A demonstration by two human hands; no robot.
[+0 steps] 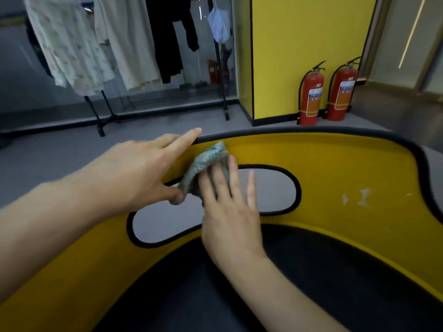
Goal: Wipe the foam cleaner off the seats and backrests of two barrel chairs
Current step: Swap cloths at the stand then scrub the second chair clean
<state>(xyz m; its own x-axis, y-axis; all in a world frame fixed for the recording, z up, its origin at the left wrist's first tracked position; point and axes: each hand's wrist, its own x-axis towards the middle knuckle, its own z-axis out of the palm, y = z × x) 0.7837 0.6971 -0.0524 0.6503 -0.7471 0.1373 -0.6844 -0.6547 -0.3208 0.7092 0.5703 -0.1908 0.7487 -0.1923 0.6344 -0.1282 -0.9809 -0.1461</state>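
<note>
Centre of frame: right hand [230, 212], fingers flat, presses grey cloth [206, 161] against the chair's yellow backrest [335, 168]. Left hand [143, 168], fingers extended, rests on its black rim [287, 130]. White flecks [364, 197] at right.

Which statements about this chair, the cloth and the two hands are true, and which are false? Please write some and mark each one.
1. The right hand presses a grey cloth flat against the yellow backrest. True.
2. The left hand touches nothing. False: its fingers rest on the backrest's black top rim.
3. Small white spots show on the backrest, to the right of the cloth. True.
4. Three extinguishers stand by the wall. False: there are two red fire extinguishers.
5. The seat is yellow. False: it is black.
</note>
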